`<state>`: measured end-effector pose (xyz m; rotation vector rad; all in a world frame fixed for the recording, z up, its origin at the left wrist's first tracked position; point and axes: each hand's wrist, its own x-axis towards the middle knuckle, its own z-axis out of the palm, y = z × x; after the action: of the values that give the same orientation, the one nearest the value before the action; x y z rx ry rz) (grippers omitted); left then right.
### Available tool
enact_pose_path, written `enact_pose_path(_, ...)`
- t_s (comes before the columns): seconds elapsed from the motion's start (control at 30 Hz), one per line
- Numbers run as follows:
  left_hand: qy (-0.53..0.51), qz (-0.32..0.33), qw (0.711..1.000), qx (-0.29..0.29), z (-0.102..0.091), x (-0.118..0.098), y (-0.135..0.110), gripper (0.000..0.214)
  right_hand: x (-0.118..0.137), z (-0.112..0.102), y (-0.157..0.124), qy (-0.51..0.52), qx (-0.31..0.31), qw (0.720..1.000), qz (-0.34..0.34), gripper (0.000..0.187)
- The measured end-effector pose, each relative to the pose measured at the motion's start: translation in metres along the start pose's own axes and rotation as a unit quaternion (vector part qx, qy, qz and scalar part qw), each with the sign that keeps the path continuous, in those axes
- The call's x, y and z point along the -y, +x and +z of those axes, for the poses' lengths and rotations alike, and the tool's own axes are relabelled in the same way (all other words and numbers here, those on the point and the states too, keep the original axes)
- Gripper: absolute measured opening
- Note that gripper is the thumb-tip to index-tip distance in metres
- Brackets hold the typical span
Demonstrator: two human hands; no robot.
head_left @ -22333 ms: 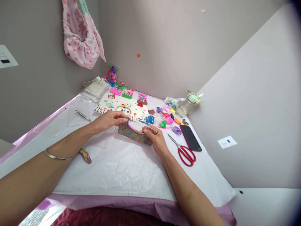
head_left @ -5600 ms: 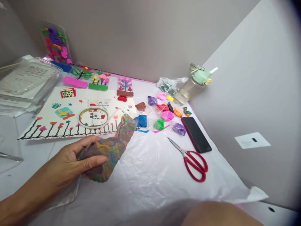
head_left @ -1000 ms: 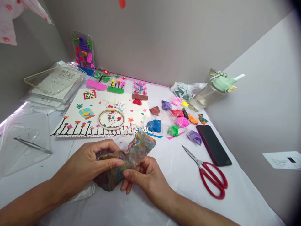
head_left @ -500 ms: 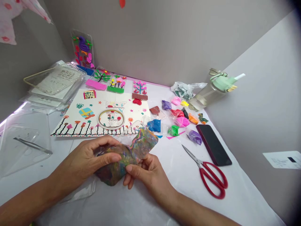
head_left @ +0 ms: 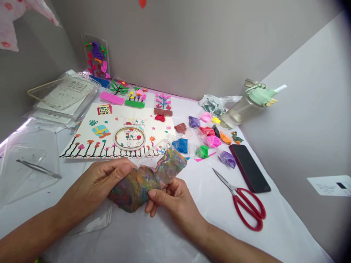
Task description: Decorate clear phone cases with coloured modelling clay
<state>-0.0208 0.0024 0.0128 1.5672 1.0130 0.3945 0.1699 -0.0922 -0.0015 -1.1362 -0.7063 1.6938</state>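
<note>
Between my two hands is a flattened, irregular sheet of mixed-colour modelling clay (head_left: 141, 186), brownish with streaks of blue, green, orange and pink. My left hand (head_left: 105, 182) grips its left end, thumb on top and fingers behind. The thumb of my right hand (head_left: 170, 199) presses the lower middle edge against fingers curled underneath. One lobe of the clay sticks out up and to the right past my right hand. Beneath my hands a clear plastic case (head_left: 95, 221) lies partly hidden on the white table cover.
Scissors with red handles (head_left: 246, 204) and a dark phone (head_left: 249, 168) lie to the right. Bagged clay lumps (head_left: 212, 141) and a bottle (head_left: 244, 106) stand behind. A decorated sheet (head_left: 109, 124) bears a tape roll (head_left: 116, 140). Tweezers (head_left: 38, 169) lie left.
My left thumb has slid back up and to the left over the clay, uncovering more of its surface. The clay's right lobe has shifted slightly right; my right hand keeps nearly the same place.
</note>
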Motion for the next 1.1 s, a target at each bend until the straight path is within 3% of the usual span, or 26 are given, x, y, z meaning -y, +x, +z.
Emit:
enact_pose_path(0.1, -0.021, -0.021, 0.999, 0.029, 0.002, -0.001, 0.0, 0.028, 0.0, -0.001, 0.0, 0.001, -0.002, 1.0, -0.004, 0.035)
enact_pose_path(0.3, 0.01, -0.006, 1.0, 0.022, 0.0, -0.003, -0.001, 0.04, 0.0, -0.002, 0.0, -0.001, 0.008, 1.0, -0.001, 0.036)
enact_pose_path(0.4, -0.034, -0.027, 0.998, 0.039, 0.001, -0.001, 0.0, 0.021, -0.001, -0.001, 0.0, 0.001, 0.008, 1.0, 0.004, 0.037)
enact_pose_path(0.43, -0.048, -0.037, 0.997, 0.044, 0.002, 0.0, 0.0, 0.026, -0.001, 0.0, 0.0, 0.001, 0.01, 1.0, 0.006, 0.037)
enact_pose_path(0.5, -0.055, -0.054, 0.996, 0.051, 0.006, 0.001, 0.0, 0.057, -0.002, 0.0, 0.0, 0.002, 0.018, 1.0, 0.011, 0.039)
enact_pose_path(0.57, -0.049, -0.066, 0.995, 0.059, 0.009, 0.0, 0.0, 0.066, -0.003, 0.001, 0.0, 0.004, 0.025, 1.0, 0.014, 0.04)
enact_pose_path(0.77, 0.011, -0.043, 0.999, 0.017, 0.01, -0.002, -0.004, 0.046, -0.005, 0.0, 0.0, 0.008, 0.031, 0.999, 0.009, 0.037)
enact_pose_path(1.0, -0.039, -0.074, 0.995, 0.055, 0.005, -0.002, -0.004, 0.056, -0.003, 0.001, 0.0, 0.018, 0.035, 0.999, 0.015, 0.045)
enact_pose_path(1.1, -0.02, -0.06, 0.997, 0.044, 0.003, 0.0, -0.002, 0.056, -0.003, 0.002, 0.001, 0.017, 0.037, 0.999, 0.018, 0.048)
